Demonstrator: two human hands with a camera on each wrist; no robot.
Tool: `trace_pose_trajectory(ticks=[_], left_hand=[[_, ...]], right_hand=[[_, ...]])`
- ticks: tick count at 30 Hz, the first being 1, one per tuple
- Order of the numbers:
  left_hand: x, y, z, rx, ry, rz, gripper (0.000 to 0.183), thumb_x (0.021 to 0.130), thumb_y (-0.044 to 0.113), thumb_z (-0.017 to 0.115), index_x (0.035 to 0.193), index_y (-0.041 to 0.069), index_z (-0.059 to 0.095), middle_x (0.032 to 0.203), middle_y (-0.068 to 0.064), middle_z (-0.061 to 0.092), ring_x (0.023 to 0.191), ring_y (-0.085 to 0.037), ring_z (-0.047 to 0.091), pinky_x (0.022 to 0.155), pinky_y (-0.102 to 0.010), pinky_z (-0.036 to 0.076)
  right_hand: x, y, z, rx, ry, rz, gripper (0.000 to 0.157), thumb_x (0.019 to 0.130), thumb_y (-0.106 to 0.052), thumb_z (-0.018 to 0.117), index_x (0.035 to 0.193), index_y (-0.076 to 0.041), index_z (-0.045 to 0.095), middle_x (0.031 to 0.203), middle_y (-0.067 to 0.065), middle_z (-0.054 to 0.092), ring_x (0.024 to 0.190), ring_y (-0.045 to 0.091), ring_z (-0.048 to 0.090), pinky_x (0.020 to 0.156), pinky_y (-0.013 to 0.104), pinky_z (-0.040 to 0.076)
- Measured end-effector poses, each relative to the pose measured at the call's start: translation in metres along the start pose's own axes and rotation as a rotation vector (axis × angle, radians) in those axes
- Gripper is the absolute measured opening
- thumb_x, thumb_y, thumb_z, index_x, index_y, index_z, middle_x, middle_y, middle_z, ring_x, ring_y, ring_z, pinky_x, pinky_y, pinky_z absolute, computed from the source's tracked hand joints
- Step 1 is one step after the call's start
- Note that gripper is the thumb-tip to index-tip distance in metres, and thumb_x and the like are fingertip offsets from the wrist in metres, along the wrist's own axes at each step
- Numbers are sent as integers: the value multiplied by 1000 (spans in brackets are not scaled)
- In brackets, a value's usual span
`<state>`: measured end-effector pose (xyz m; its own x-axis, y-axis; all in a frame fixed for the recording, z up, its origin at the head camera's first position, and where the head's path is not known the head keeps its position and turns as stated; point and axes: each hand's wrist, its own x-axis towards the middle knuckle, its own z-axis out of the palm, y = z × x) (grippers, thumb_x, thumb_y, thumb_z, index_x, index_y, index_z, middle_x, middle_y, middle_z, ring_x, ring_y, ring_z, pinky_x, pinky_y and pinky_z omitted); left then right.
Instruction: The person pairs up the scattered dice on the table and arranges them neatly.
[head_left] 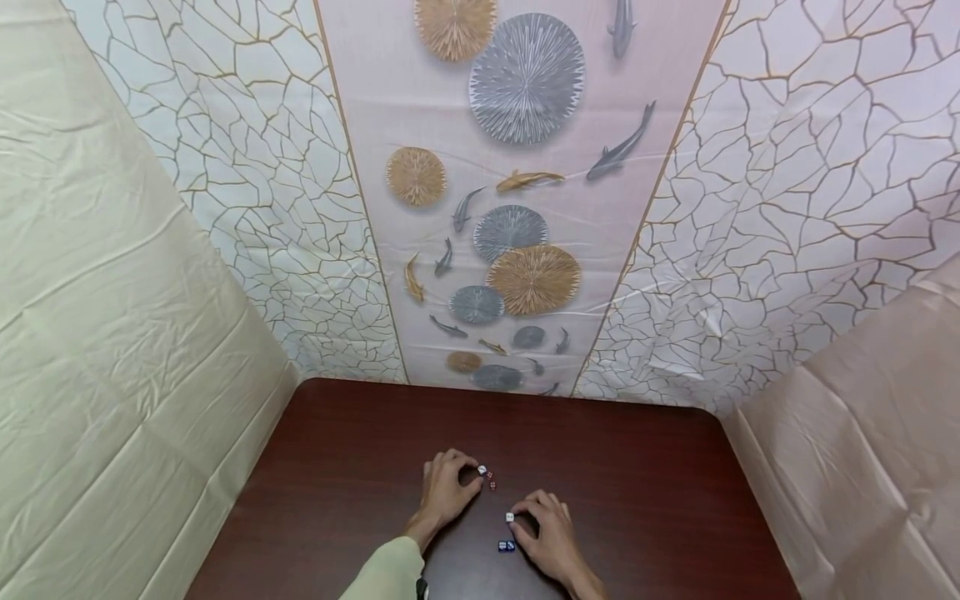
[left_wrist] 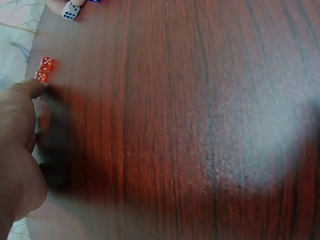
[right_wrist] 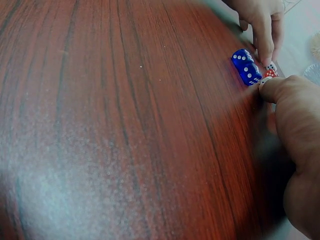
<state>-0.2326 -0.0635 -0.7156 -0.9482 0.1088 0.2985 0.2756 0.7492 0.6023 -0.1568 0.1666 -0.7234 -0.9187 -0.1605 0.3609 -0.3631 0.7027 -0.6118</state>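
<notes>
In the head view, my left hand [head_left: 447, 487] pinches a white die [head_left: 482, 470] between thumb and index finger. Two red dice [head_left: 492, 485] lie just right of that die; the left wrist view shows them side by side, red dice [left_wrist: 44, 69] with white pips. My right hand [head_left: 551, 537] holds a second white die [head_left: 510, 517] at its thumb and index fingertips. Just below it, two blue dice [head_left: 506, 547] sit together on the table. The right wrist view shows these translucent blue dice [right_wrist: 246, 67] larger, near the right fingertips.
A dark reddish-brown wooden table [head_left: 360, 433] lies under both hands. Behind it hangs a patterned cloth [head_left: 480, 108] with fish and round motifs. Plain pale cloths stand at the left [head_left: 112, 333] and right sides.
</notes>
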Motion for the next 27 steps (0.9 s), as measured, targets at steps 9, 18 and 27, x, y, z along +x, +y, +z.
trace_pose_trajectory(ticks=[9,18,27], left_hand=[[2,-1,3,5,17,-20,20,88,26,96,104,21,86,109,1,79,104,-21,70,92,-43,43],[1,0,3,3,22,-23,19,89,27,96,103,19,85,108,1,79,102,-22,69,90,-43,41],[1,2,2,-11,17,-35,12,93,25,93,101,20,84,107,0,78,103,-23,68,91,-44,41]], right_hand=[[0,0,1,3,8,-11,28,83,-9,97,102,-24,83,103,-9,70,101,8,60,90,34,40],[0,0,1,-17,26,-42,28,81,-9,98,101,-22,83,102,-10,71,101,9,61,88,34,40],[-1,-1,0,-17,4,-11,28,83,-9,98,102,-23,83,104,-11,71,102,8,61,89,34,40]])
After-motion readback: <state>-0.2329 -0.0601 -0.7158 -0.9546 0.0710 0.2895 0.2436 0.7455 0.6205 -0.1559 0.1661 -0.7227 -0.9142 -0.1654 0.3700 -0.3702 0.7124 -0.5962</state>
